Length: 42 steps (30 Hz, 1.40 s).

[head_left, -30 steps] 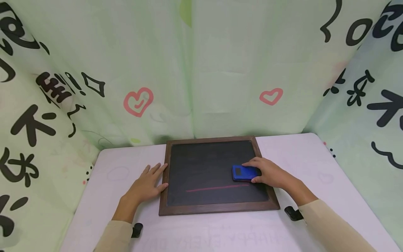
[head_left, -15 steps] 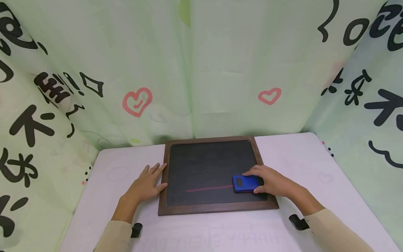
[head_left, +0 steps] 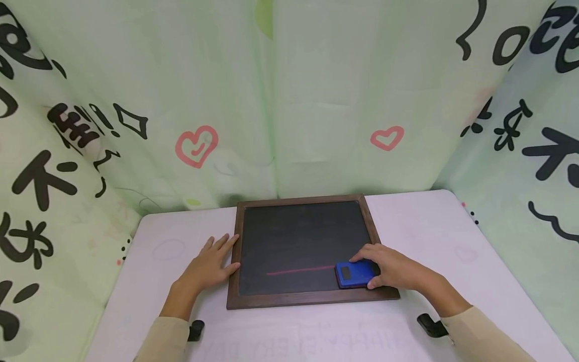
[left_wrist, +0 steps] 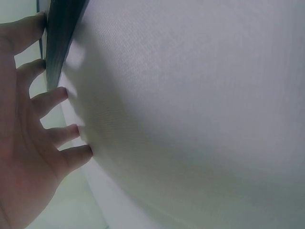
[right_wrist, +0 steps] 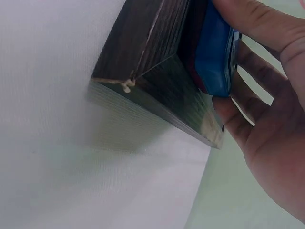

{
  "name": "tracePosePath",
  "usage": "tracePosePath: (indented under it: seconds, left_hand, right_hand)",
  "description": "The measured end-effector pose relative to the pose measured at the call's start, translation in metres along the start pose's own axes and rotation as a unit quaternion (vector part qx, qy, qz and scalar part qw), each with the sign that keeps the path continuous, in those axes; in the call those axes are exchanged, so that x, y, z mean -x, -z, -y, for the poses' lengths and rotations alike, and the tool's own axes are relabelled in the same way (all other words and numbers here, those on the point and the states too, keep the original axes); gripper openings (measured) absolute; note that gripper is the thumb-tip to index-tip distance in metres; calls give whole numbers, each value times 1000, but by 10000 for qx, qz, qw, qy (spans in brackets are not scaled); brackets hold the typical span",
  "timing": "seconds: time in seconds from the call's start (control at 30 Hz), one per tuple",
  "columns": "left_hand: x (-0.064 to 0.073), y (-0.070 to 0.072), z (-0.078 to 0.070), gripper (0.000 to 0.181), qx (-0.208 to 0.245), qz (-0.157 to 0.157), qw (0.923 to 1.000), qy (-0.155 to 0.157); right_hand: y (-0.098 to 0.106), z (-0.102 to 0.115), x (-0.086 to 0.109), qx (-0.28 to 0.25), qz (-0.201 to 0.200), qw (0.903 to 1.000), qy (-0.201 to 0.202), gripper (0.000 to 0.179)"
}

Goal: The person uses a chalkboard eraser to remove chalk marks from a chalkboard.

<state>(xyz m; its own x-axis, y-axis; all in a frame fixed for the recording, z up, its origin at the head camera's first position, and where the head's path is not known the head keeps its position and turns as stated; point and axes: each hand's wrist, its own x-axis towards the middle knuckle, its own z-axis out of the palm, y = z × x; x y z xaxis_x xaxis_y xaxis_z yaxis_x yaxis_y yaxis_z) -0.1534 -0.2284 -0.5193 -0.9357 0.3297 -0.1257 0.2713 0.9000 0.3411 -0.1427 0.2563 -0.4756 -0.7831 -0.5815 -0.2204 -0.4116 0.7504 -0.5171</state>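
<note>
A blackboard (head_left: 303, 236) in a brown wooden frame lies on the table. Across its lower part runs a pink chalk line (head_left: 300, 270), which ends at a blue board eraser (head_left: 359, 274). My right hand (head_left: 400, 269) grips that eraser by its right end, thumb on the near side and fingers on the far side, at the board's lower right. In the right wrist view the eraser (right_wrist: 214, 52) sits against the board beside the frame corner. My left hand (head_left: 210, 266) rests at the board's left edge, fingers spread, with thumb and index fingertips touching the frame (left_wrist: 62, 43).
The white table (head_left: 307, 337) carries faint printed lettering near its front. Pale green curtains (head_left: 316, 100) with black writing and pink hearts enclose the back and sides. A black strap end (head_left: 431, 326) hangs at the right wrist, another (head_left: 196, 331) at the left.
My right hand has drawn the eraser down the board's right side, toward the near frame. The right end of the pink line is gone from view. My left hand stays put.
</note>
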Motion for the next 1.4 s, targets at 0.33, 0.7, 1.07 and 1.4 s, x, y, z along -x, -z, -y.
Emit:
tracePosePath:
  seconds: [0.33,0.7,1.07,1.4]
  left_hand:
    - [1,1,-1,75,49,19,10000,0]
    - [1,4,-3,75,62,16,10000,-13]
    - [1,1,0,74,16,-5,10000,-48]
    - [-1,-1,1,75,-69,29,10000,-30]
  right_hand:
    - [-2,1,-4,236,-126,9996,100,54]
    - [-6,13,-23,474,-104,9985,245,56]
    - [-17,46,-54,490,-27,9982,347,55]
    - [-38,91,-92,865,-22,9943,626,57]
